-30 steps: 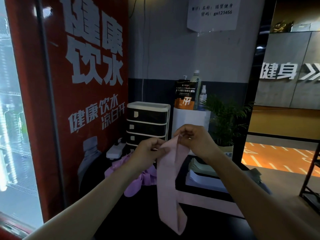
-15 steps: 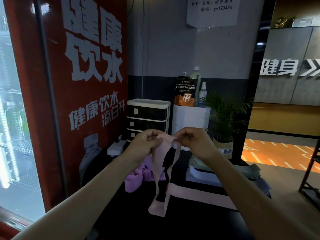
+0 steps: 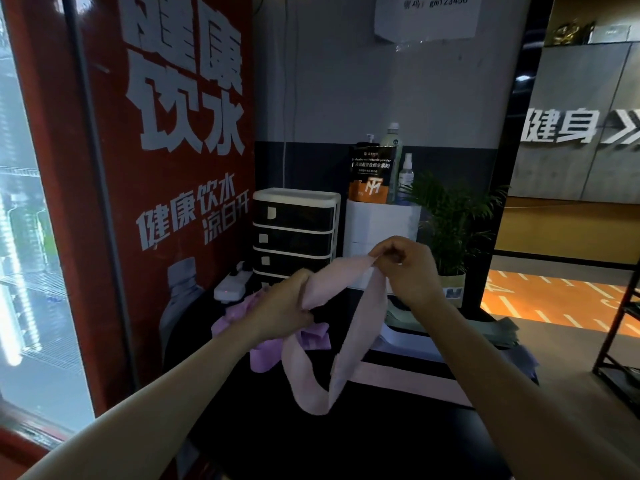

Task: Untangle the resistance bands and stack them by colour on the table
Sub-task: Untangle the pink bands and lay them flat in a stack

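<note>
Pink resistance band (image 3: 349, 344) pinched by left hand (image 3: 282, 308) and right hand (image 3: 403, 268), held apart; draw loop flat, untwisted, before laying on table (image 3: 346, 441).

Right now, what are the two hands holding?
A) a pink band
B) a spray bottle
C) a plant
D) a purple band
A: the left hand and right hand both grip the pink band, whose loop hangs above the table.
</note>
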